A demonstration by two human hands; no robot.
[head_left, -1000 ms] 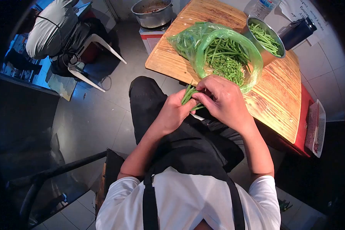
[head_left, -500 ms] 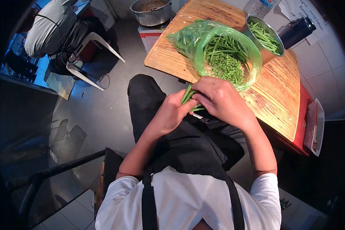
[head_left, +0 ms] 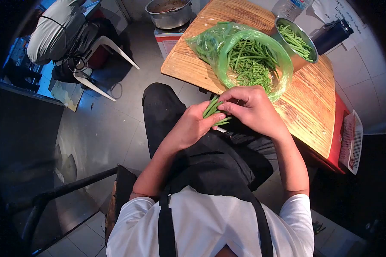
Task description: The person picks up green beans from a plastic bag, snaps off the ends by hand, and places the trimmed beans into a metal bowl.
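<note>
My left hand is closed around a small bunch of green beans above my lap. Beside it, my right hand pinches at the upper ends of those beans with thumb and forefinger. Just beyond my hands, an open green plastic bag rests on the wooden table. Inside lie whole green beans and a pile of short trimmed bits. Behind the bag stands a metal container holding more green beans.
A dark tumbler and a clear plastic bottle stand at the back right. A white basket is beside the table's right edge. Far left, a person sits on a white chair. A large pot stands behind the table.
My right hand has shifted slightly right and up, its fingers opening a little from the bunch and showing more of the beans. My left hand keeps its hold.
</note>
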